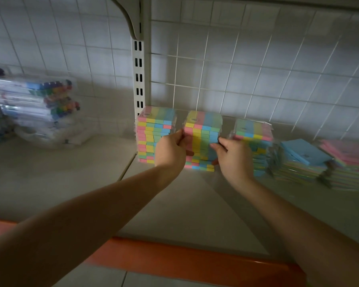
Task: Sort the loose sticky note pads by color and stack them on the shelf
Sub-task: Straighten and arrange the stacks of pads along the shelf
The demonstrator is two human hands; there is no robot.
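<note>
In the head view, the middle stack of striped sticky note pads (202, 139) is gripped on the shelf (174, 204) from both sides: the left hand (171, 149) is curled round its left edge, the right hand (231, 154) round its right. A second striped stack (151, 133) is seen just to its left, further stacks (298, 160) to the right. Packs of markers (39, 104) are piled far left.

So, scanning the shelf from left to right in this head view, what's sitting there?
Marker packs → first striped pad stack → second striped stack, held by both hands → third striped stack → blue-topped stack → pink-topped stack.
</note>
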